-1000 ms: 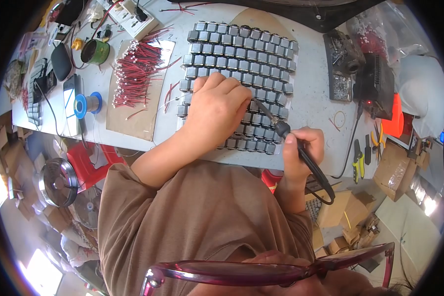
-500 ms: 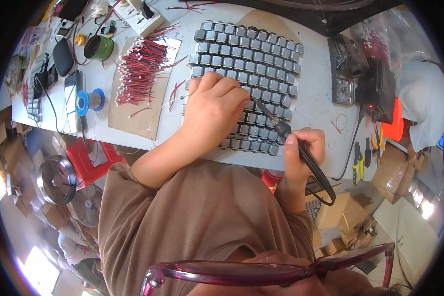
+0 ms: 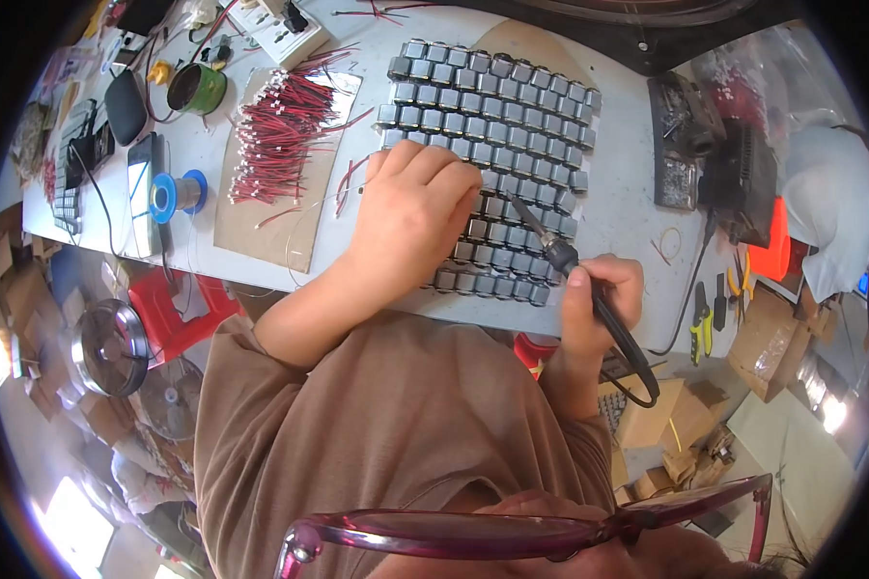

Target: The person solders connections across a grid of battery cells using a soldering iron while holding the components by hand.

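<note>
Rows of small grey metal-cased parts (image 3: 497, 108) are laid out in a block on the table. Over the block's left side lies my left hand (image 3: 413, 203), its fingers curled down and its fingertips hidden. A thin solder wire (image 3: 294, 207) runs to this hand from the side of the blue solder spool (image 3: 176, 196). My right hand (image 3: 601, 301) is wrapped around the handle of a soldering iron (image 3: 560, 253). The iron's tip points up and left over the parts, a little to the right of my left fingers. Whether the tip touches a part, I cannot tell.
Left of the block, a bundle of red and black wires (image 3: 285, 135) with white connectors lies on a brown board (image 3: 261, 238). Beyond are a green tin (image 3: 197, 89) and a power strip (image 3: 278, 31). A soldering station (image 3: 739, 183) and yellow-handled cutters (image 3: 702, 328) are at the right.
The soldering iron's tip has drawn back to the right, away from my left fingers. My left hand has shifted slightly left relative to the parts. The whole view has moved a little.
</note>
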Available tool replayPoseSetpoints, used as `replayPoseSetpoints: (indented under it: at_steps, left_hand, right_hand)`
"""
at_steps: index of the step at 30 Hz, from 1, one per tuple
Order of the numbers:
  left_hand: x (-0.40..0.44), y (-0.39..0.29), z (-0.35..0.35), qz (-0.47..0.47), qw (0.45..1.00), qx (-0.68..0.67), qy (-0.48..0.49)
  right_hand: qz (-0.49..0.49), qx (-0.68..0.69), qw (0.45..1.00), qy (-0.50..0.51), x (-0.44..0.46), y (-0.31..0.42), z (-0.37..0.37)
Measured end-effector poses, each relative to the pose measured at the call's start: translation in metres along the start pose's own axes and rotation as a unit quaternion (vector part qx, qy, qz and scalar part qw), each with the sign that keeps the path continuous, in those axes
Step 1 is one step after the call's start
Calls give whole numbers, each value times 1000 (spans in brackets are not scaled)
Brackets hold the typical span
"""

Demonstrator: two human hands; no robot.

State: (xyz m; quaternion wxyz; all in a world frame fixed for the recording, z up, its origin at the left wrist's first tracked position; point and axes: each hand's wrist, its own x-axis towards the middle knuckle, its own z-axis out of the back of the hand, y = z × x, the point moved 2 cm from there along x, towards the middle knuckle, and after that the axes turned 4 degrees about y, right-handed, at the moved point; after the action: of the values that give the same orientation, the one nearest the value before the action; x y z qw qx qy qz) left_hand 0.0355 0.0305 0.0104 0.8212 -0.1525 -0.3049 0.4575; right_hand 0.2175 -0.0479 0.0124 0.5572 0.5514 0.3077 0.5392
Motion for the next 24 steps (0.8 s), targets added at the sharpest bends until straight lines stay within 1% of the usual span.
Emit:
replayPoseSetpoints:
  at_steps: [4, 12, 14, 17, 19, 21, 24]
  left_hand:
    - [0, -1, 2, -6, 1000, 1, 23]
    - [0, -1, -3, -11, 999, -14, 35]
    - [0, 0, -4, -12, 999, -14, 33]
    - [0, -1, -4, -10, 999, -17, 30]
    - [0, 1, -4, -8, 999, -19, 29]
    - [-2, 5, -4, 7, 999, -45, -5]
    - [-4, 5, 4, -1, 999, -33, 4]
  right_hand:
    - [-6, 10, 1000, 29, 1, -1, -3]
    - [1, -4, 1000, 28, 2, -2, -6]
    - [8, -13, 1000, 27, 2, -1, -5]
    - [-14, -3, 999, 39, 1, -2, -5]
    - [-2, -16, 1000, 12, 2, 0, -5]
    - [4, -15, 1000, 11, 2, 0, -4]
    - [13, -12, 1000, 15, 2, 2, -5]
